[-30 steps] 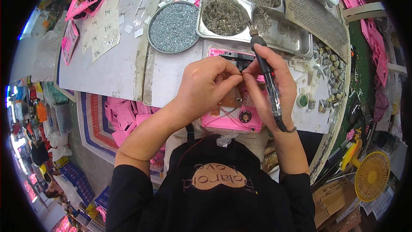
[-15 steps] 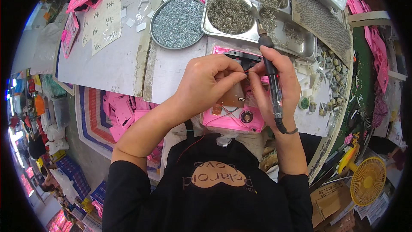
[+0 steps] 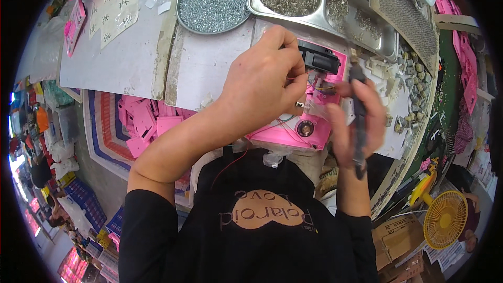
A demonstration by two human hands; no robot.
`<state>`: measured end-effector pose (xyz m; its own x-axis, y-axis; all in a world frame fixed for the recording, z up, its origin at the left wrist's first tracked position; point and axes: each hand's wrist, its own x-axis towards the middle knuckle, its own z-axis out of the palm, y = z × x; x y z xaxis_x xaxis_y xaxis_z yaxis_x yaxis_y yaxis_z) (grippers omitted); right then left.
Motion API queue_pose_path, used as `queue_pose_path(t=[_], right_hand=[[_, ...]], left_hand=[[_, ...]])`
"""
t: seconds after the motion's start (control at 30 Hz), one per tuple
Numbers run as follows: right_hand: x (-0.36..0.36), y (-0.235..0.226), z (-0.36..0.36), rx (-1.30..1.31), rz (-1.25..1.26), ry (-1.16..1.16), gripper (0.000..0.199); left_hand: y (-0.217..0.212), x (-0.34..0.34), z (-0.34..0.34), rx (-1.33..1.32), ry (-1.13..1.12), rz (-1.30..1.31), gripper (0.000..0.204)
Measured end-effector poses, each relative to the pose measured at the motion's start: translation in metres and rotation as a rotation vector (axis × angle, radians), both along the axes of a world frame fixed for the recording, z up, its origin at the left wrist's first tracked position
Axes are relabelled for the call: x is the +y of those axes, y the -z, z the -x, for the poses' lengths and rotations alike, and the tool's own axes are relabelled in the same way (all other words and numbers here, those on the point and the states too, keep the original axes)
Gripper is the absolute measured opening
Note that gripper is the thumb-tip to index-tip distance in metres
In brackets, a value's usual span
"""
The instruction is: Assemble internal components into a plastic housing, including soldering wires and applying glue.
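Observation:
A pink plastic housing [image 3: 285,135] lies on the bench edge in front of me, fitted with a round speaker [image 3: 305,128], a black compartment [image 3: 320,58] and thin loose wires. Over its left side is my left hand [image 3: 267,76], thumb and fingers pinched together; what they grip is hidden. My right hand [image 3: 373,118], blurred by motion, holds a soldering iron [image 3: 359,139] by its dark handle, the tip pointing away from me. Its thumb and fingertips are near the wires at the housing's right side.
Beyond the housing are a round dish of small screws [image 3: 214,1] and a divided metal tray [image 3: 287,11] of small springs. Small metal parts [image 3: 414,86] lie to the right. Pink housings [image 3: 139,126] fill a striped bag at the left. A yellow fan [image 3: 445,219] stands at the lower right.
My hands have parted; the right has moved rightward with the soldering iron. More of the black compartment now shows. The whole view has shifted slightly.

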<state>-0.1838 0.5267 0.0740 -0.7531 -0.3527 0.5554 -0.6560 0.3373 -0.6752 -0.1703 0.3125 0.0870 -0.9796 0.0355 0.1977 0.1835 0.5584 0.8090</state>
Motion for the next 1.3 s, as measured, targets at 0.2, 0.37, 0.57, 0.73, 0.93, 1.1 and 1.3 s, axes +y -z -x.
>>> queue_pose_path(t=[0.2, 0.37, 0.57, 0.73, 0.93, 1.1, 1.3], right_hand=[[0.045, -0.014, 0.001, -0.113, 0.262, -0.116, 0.033], [0.044, -0.021, 0.002, -0.029, 0.086, -0.219, 0.03], [0.03, -0.023, 0.005, 0.007, -0.003, -0.236, 0.027], [0.027, -0.023, 0.009, 0.014, -0.02, -0.245, 0.03], [0.027, -0.023, 0.008, 0.069, -0.094, -0.256, 0.033], [0.032, -0.024, 0.009, 0.058, -0.088, -0.269, 0.032], [0.036, -0.025, 0.01, -0.003, -0.026, -0.237, 0.029]], left_hand=[[-0.001, -0.001, 0.0, -0.004, -0.014, -0.015, 0.009], [0.001, -0.001, 0.001, 0.003, -0.026, -0.034, 0.009], [0.003, -0.001, 0.002, 0.019, -0.032, -0.023, 0.009], [0.002, 0.0, 0.001, 0.013, -0.037, -0.025, 0.009], [0.002, 0.001, 0.002, 0.027, -0.04, -0.024, 0.009], [0.003, 0.002, 0.001, 0.017, -0.049, -0.002, 0.009], [0.003, 0.004, 0.001, 0.022, -0.055, 0.002, 0.01]])
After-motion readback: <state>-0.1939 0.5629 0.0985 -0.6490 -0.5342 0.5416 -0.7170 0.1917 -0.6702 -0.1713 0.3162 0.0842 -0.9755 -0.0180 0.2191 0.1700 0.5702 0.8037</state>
